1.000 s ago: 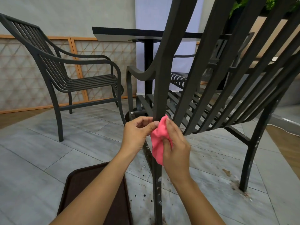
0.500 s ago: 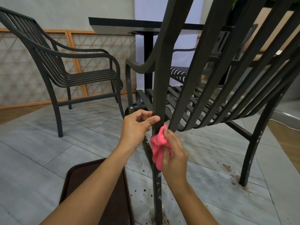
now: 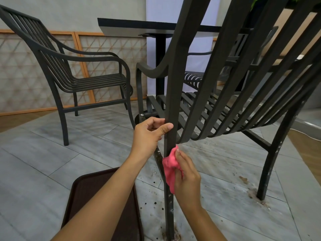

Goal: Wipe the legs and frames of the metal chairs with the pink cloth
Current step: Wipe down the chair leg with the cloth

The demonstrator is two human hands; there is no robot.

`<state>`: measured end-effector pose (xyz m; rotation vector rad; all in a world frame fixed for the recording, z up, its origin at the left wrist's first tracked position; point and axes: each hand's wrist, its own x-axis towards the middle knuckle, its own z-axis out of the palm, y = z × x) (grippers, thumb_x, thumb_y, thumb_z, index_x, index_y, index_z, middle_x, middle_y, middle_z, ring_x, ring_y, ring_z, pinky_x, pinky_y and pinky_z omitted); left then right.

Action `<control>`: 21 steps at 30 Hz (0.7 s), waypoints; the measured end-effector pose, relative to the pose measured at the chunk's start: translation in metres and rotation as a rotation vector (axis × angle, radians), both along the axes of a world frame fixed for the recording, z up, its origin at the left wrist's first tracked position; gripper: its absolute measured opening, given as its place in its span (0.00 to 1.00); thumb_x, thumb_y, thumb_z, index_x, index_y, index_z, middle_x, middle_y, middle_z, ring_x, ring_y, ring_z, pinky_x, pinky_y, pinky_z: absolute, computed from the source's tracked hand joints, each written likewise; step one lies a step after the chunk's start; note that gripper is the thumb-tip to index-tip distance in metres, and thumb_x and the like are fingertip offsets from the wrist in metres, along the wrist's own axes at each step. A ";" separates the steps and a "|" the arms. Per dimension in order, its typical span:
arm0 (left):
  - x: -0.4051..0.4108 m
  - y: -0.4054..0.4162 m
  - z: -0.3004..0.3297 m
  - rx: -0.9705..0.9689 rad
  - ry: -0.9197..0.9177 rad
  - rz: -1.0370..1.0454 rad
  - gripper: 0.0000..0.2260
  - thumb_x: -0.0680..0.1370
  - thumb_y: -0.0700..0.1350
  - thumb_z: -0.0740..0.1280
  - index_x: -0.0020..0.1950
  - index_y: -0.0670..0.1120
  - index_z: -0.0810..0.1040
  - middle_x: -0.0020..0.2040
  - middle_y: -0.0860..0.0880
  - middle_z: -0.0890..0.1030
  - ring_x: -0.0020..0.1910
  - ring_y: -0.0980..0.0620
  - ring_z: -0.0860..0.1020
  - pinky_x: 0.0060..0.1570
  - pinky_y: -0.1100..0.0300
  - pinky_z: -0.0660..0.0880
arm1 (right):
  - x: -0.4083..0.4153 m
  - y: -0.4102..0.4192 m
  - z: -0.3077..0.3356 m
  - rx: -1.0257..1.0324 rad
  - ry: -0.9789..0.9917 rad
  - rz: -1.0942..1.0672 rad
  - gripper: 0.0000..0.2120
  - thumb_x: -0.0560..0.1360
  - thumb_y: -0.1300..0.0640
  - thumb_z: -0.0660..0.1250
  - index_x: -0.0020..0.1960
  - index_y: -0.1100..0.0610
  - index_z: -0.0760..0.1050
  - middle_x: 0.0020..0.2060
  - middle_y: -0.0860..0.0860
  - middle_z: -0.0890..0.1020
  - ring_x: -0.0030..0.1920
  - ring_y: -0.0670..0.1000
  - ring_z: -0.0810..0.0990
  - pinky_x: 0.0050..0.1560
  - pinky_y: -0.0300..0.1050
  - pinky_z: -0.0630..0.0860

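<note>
As the right hand (image 3: 186,176) slides lower w/ the crumpled pink cloth (image 3: 169,168) clenched vs. the near dark metal chair's rear leg (image 3: 169,202), left hand (image 3: 149,134) now grips the leg above; wipe's heading floorward, lower part pending.

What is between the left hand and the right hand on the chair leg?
In the head view, only a bare stretch of the dark chair leg separates the left hand from the right hand and pink cloth.

Café patio; metal chairs (image 3: 83,80); pedestal table (image 3: 156,28); tiled floor (image 3: 52,153)
</note>
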<state>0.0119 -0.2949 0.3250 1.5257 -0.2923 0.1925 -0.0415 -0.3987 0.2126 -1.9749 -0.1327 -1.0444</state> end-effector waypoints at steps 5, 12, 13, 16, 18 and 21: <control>-0.005 -0.002 -0.007 -0.051 -0.033 -0.037 0.14 0.67 0.46 0.74 0.51 0.49 0.80 0.47 0.52 0.84 0.47 0.60 0.81 0.45 0.69 0.76 | -0.012 -0.001 -0.003 -0.072 0.004 -0.014 0.23 0.74 0.67 0.59 0.68 0.56 0.70 0.64 0.52 0.73 0.62 0.46 0.71 0.62 0.32 0.69; -0.004 -0.004 -0.023 -0.025 0.043 -0.067 0.08 0.68 0.43 0.74 0.45 0.51 0.81 0.42 0.53 0.84 0.41 0.58 0.82 0.41 0.66 0.76 | -0.011 0.013 0.004 -0.409 -0.176 -0.186 0.26 0.69 0.76 0.66 0.66 0.63 0.71 0.62 0.58 0.68 0.57 0.56 0.71 0.53 0.46 0.76; -0.003 -0.004 -0.024 -0.030 0.049 -0.062 0.07 0.69 0.42 0.74 0.44 0.51 0.82 0.41 0.53 0.84 0.41 0.58 0.82 0.40 0.67 0.75 | -0.006 0.016 0.005 -0.448 -0.147 -0.199 0.29 0.66 0.76 0.70 0.66 0.64 0.71 0.62 0.58 0.68 0.55 0.56 0.72 0.50 0.46 0.76; -0.001 -0.003 -0.024 -0.018 0.050 -0.054 0.06 0.69 0.42 0.75 0.40 0.52 0.81 0.34 0.57 0.83 0.36 0.61 0.80 0.35 0.69 0.74 | 0.005 0.024 0.002 -0.538 -0.101 -0.224 0.25 0.66 0.72 0.74 0.63 0.66 0.74 0.63 0.58 0.68 0.49 0.56 0.70 0.40 0.46 0.77; 0.000 -0.003 -0.024 -0.006 0.040 -0.067 0.05 0.69 0.42 0.74 0.40 0.51 0.81 0.31 0.58 0.81 0.33 0.64 0.79 0.34 0.70 0.72 | 0.011 0.026 -0.005 -0.575 -0.112 -0.262 0.26 0.65 0.73 0.74 0.61 0.66 0.74 0.63 0.58 0.68 0.47 0.57 0.70 0.38 0.47 0.77; 0.000 -0.003 -0.024 -0.009 0.030 -0.074 0.06 0.69 0.42 0.74 0.40 0.51 0.80 0.32 0.56 0.81 0.32 0.65 0.78 0.33 0.69 0.74 | 0.015 0.028 -0.012 -0.617 -0.122 -0.306 0.31 0.61 0.74 0.76 0.62 0.67 0.69 0.62 0.60 0.71 0.46 0.59 0.69 0.38 0.48 0.78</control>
